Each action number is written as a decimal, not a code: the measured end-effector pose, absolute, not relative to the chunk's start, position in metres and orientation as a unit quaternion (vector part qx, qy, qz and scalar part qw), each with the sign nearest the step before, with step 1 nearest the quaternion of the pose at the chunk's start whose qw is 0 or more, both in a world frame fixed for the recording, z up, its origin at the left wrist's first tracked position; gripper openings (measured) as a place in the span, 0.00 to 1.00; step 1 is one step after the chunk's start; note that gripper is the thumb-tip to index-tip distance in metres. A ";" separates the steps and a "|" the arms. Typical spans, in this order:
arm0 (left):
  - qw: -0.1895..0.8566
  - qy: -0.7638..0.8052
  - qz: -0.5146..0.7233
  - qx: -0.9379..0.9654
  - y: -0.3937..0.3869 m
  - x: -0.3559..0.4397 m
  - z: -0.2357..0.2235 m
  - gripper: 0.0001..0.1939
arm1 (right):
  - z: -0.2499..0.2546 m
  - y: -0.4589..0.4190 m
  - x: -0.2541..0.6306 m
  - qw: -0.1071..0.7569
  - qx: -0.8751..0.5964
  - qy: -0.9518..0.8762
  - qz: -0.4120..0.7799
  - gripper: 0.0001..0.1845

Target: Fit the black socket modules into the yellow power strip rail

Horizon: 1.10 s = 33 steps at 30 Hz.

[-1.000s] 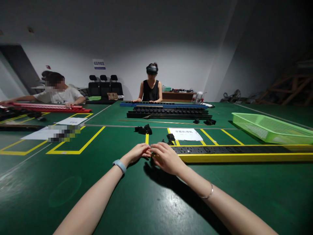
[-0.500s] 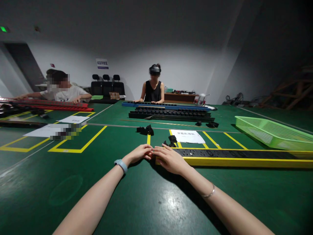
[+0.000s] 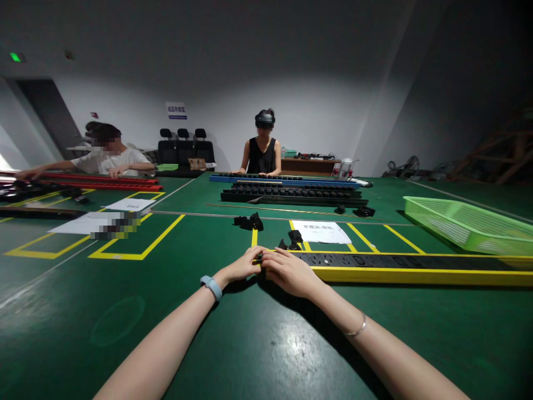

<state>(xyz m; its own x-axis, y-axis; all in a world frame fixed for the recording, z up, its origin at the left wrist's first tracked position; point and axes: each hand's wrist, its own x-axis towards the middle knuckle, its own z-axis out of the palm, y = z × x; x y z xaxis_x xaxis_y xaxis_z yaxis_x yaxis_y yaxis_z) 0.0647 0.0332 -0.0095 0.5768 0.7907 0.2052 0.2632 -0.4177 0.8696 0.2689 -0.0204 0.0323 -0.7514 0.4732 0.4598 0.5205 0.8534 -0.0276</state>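
A long yellow power strip (image 3: 416,276) with a black socket face lies across the table to the right. Over its left end my right hand (image 3: 289,273) is wrapped, fingers bent and pointing left. My left hand (image 3: 240,265), with a pale blue band on the wrist, meets the right fingertips at that same end. Its thumb and fingers are closed around a small dark bit, mostly hidden, that I cannot make out. Just beyond the strip sit small black plastic parts (image 3: 295,237), and more black parts (image 3: 250,221) lie farther back to the left.
A green plastic basket (image 3: 470,225) stands at the right. A printed sheet (image 3: 321,233) lies among yellow tape lines; other papers (image 3: 83,223) are at left. Black and blue strips (image 3: 291,195) lie across the table before a co-worker (image 3: 263,153). Another person (image 3: 114,158) handles red rails (image 3: 100,180).
My left fingers have shifted slightly at the strip's end, and a dark bit now shows between them. My right hand stays nearly still. The co-worker at left has an arm stretched farther out.
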 end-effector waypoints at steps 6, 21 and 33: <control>0.442 0.289 0.291 0.798 0.030 0.068 -0.005 0.32 | 0.027 -0.018 0.264 0.248 -0.267 -0.929 -0.071 0.08; 0.361 0.394 0.362 0.764 0.033 0.081 -0.016 0.15 | 0.019 -0.012 0.255 0.254 -0.285 -0.917 -0.117 0.06; 0.334 0.431 0.367 0.753 0.033 0.086 -0.013 0.14 | 0.019 -0.013 0.250 0.264 -0.301 -0.907 -0.132 0.05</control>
